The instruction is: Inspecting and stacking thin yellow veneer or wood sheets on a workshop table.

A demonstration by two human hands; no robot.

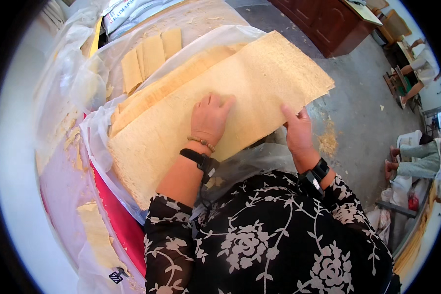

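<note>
A stack of large, thin, tan sheets [257, 77] with flaky edges lies slanted before me; what they are made of I cannot tell. My left hand [210, 117] rests palm down on the top sheet, its fingers a little apart and gripping nothing. At the near right side, my right hand [297, 126] pinches the sheet's edge, thumb on top and fingers partly hidden underneath. From below the far long side another layer of tan sheets [176, 75] sticks out. Clear plastic sheeting [106, 128] lies beneath and around the stack.
Smaller folded tan pieces [152, 55] lie beyond the stack, near filled sacks [128, 16]. Crumbs [327, 139] litter the grey floor at right. A dark red cabinet [323, 27] stands at the back. Two other people sit along the right side, near a white bucket [408, 139].
</note>
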